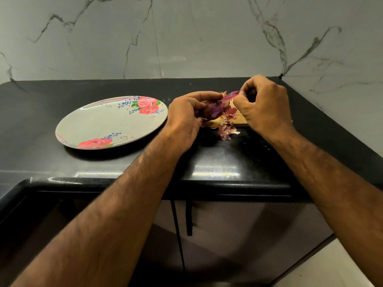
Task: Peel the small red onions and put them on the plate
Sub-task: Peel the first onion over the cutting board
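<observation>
Black counter [51, 164] w/ marble wall [186, 38] behind. Toward the left side sits a floral plate [107, 123], nothing on it, well back from the front edge. Just right of the plate's rim, the left hand [184, 117] grips a small red onion [213, 110], fingers curled round it, held just above the counter's right half & partly hidden by thumb & palm. A strip of peel [231, 95] runs from the onion's top to the right hand [263, 104], which pinches it btwn thumb & fingertips. Under both hands a wooden board [238, 120], mostly covered by them. Loose peel scraps [227, 130] lie at the board's front edge. Below the counter's front edge: cabinet doors [228, 245] w/ dark handles [189, 218].
</observation>
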